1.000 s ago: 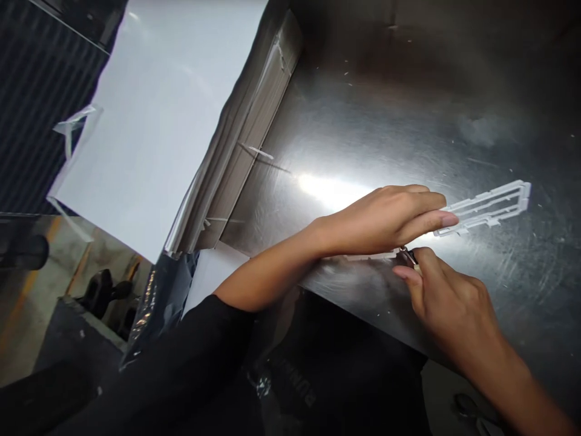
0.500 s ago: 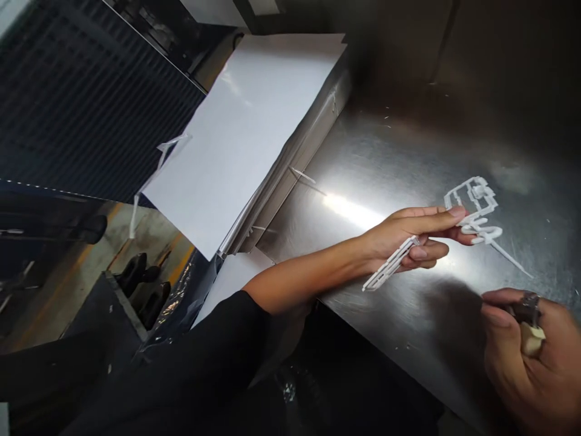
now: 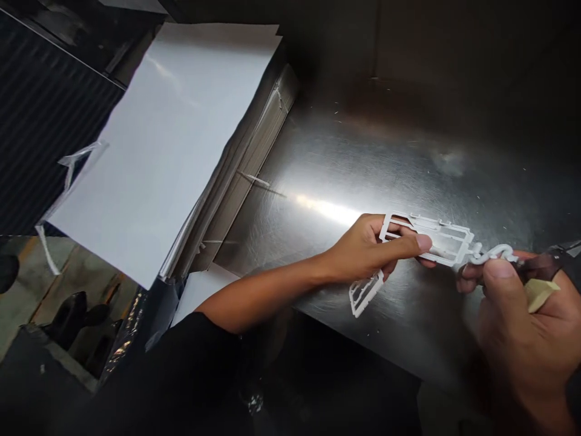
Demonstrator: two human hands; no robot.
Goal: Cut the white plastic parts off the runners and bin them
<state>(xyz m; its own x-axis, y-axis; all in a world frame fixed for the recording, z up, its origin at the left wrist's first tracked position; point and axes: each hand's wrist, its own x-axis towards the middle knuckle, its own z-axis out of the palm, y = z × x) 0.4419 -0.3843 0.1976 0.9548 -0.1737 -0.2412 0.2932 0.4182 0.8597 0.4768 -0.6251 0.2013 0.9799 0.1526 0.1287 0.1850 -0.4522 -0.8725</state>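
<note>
Right hand [image 3: 521, 321] has come back left, clamped on plastic runner [image 3: 447, 242]; left hand [image 3: 367, 249] also clamped on it. Cream-handled tool [image 3: 542, 295], probably nippers, sits in right hand, above steel table [image 3: 363, 151].

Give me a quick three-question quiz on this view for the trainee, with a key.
1. True or false: the left hand grips the white plastic frame.
2. Which hand holds the small tool with the cream handle?
3. Is the tabletop under the hands metal or wood?

Key: 1. True. 2. The right hand. 3. Metal.
</note>
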